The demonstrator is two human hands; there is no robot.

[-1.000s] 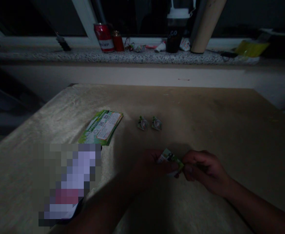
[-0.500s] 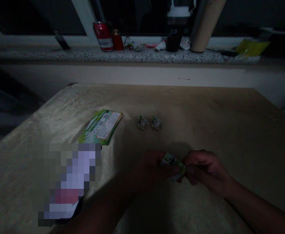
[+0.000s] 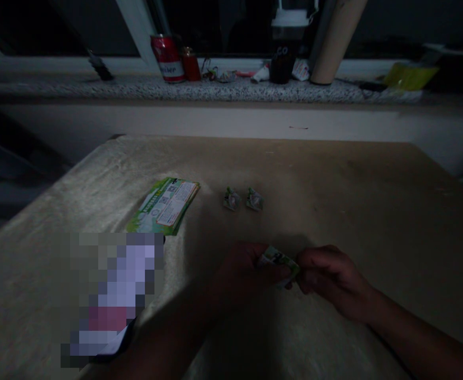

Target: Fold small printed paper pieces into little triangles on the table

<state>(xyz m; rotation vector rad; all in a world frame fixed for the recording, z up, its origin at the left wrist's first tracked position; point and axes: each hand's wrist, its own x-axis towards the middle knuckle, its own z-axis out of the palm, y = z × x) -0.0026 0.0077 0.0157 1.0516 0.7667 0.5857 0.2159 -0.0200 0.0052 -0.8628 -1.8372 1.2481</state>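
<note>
Between my hands is a small folded leaflet, printed green and white with dark marks. My left hand pinches it from the left, thumb across its front. At its right corner the fingers of my right hand are closed on the edge; dim light hides the exact fingertip contact. Beyond my hands, two small folded paper pieces with similar green and white print stand side by side on the table. A stack of flat green leaflets lies further left.
A blurred-out, lit flat device rests on the table beside my left forearm. Along the granite windowsill stand a red can, an orange-red lighter, a dark cup with white lid and a cardboard tube.
Both hands have shifted very slightly, and the folded leaflet's right end now shows less bend. The stack and the two folded pieces have stayed put.
</note>
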